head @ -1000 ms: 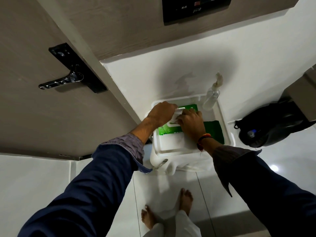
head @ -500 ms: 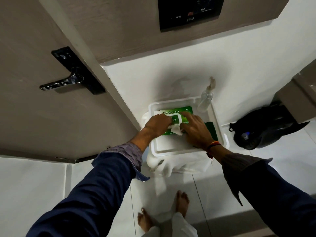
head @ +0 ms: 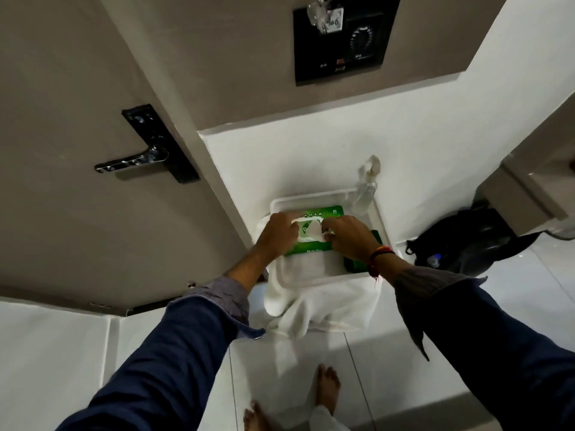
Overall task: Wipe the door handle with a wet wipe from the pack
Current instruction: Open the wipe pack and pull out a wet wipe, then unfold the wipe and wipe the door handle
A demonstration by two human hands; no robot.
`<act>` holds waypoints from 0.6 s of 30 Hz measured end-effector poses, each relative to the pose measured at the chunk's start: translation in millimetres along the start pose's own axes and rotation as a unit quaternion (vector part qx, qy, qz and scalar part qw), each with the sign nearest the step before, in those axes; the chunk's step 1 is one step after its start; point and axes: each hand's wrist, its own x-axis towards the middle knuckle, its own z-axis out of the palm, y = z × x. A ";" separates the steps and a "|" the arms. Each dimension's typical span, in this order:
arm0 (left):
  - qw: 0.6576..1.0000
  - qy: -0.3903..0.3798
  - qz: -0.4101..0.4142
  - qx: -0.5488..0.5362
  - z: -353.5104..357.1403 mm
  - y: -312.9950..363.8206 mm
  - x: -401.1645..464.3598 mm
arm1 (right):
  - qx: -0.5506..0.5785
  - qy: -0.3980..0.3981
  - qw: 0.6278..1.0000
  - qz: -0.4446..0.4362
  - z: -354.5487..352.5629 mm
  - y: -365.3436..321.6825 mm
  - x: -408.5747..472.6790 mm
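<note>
A green wet wipe pack (head: 323, 212) lies in a white tray (head: 378, 213) against the wall. My left hand (head: 280, 233) presses down on the pack's left side. My right hand (head: 350, 236) pinches a white wipe (head: 315, 232) that sticks up from the pack's opening. The chrome door handle (head: 132, 160) on its black plate sits on the brown door at the upper left, well apart from both hands.
A clear spray bottle (head: 367, 189) stands at the tray's back right corner. A white cloth (head: 314, 306) hangs under the tray. A black bag (head: 460, 244) lies on the floor at right. A black wall panel (head: 340, 42) hangs above. My bare feet (head: 325, 388) stand on white tiles.
The pack's flap has been opened and my right hand has drawn a white wipe up out of it. The view has tilted upward a little.
</note>
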 end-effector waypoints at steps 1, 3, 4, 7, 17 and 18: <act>0.999 0.014 -0.002 -0.040 -12.8 2.9 -2.1 | 0.003 0.007 1.000 0.000 -10.6 -7.1 0.6; 0.998 0.007 0.028 -0.056 -43.1 10.6 -8.3 | -0.005 0.022 1.000 -0.017 -33.2 -27.1 3.8; 0.998 0.002 0.046 -0.043 -56.0 14.5 -10.8 | -0.012 0.026 0.999 -0.029 -43.2 -36.7 5.9; 0.996 0.022 0.079 0.020 -99.4 23.0 -28.8 | -0.057 0.041 0.995 -0.073 -76.5 -77.7 9.4; 0.936 0.290 0.010 -0.198 -236.4 24.8 -95.5 | 0.320 0.166 0.932 -0.046 -156.9 -213.5 22.5; 0.924 0.303 -0.004 -0.235 -247.8 23.9 -101.6 | 0.385 0.166 0.907 -0.032 -161.6 -228.5 23.8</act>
